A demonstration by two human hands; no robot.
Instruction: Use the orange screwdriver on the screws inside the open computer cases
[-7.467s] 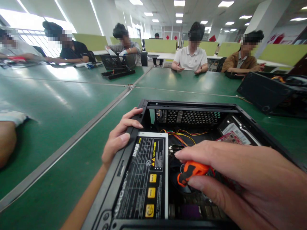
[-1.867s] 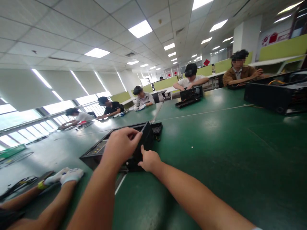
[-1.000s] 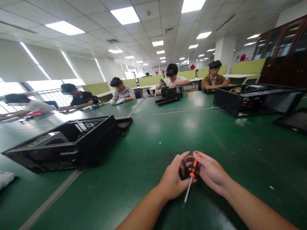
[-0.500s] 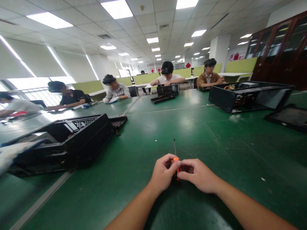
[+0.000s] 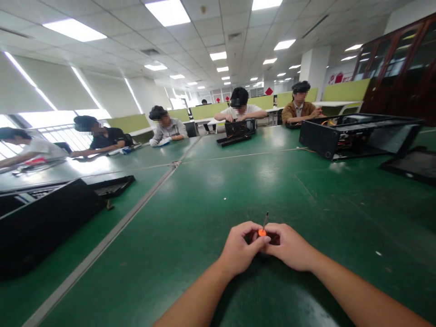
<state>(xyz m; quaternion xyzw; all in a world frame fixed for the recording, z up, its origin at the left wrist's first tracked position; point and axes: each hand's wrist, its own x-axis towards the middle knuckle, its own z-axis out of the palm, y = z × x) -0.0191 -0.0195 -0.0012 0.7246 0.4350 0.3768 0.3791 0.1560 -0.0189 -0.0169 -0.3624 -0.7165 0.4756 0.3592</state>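
Between both hands, just above the green table (image 5: 190, 254), I see a screwdriver (image 5: 262, 232) with an orange handle and a dark-tipped metal shaft. The shaft points up and slightly right. My left hand (image 5: 242, 245) closes on the handle from the left, thumb and fingers round it. From the other side my right hand (image 5: 288, 245) grips it too, its fingers meeting those of the left. Most of the handle is hidden by the fingers.
At the left lies a black computer case (image 5: 51, 222), with a dark panel (image 5: 114, 185) behind it. Another open case (image 5: 357, 136) stands at the back right beside a black panel (image 5: 408, 165). Several people sit across the table, one behind a small case (image 5: 240, 129).
The screwdriver has tilted, its shaft now leaning right and its handle mostly covered by the fingers. The left computer case has shifted to the left, and the gloved hand there is out of view.
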